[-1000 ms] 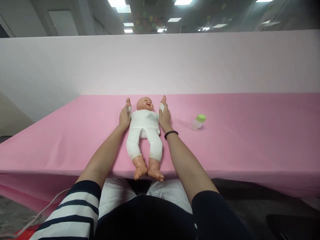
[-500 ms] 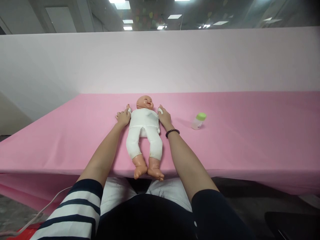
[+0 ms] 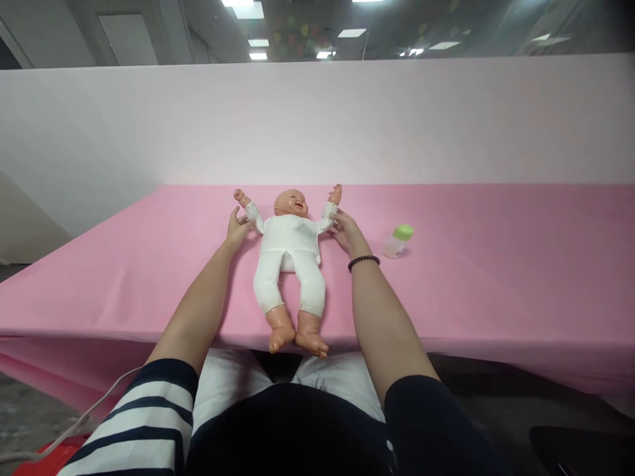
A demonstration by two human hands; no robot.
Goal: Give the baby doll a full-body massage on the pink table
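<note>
A baby doll [image 3: 292,235] with a white cloth body lies face up on the pink tablecloth [image 3: 476,264], its feet toward me at the front edge. Both doll arms are spread out and up beside its head. My left hand [image 3: 239,227] is beside the doll's arm on the left, fingers apart, the fingertips at the white sleeve. On the other side, my right hand [image 3: 346,231] touches the sleeve of the doll's other arm with its fingers apart. A dark bead bracelet [image 3: 364,261] circles my right wrist.
A small clear bottle with a green cap [image 3: 403,233] leans on the cloth to the right of my right hand. A white partition [image 3: 317,125] runs along the table's back. At the lower left, a pale cable [image 3: 99,402] hangs near a red object [image 3: 54,456].
The doll's arms have swung outward and up from beside its body. My right hand has shifted right, and my left hand slightly left; the fingers of both have loosened.
</note>
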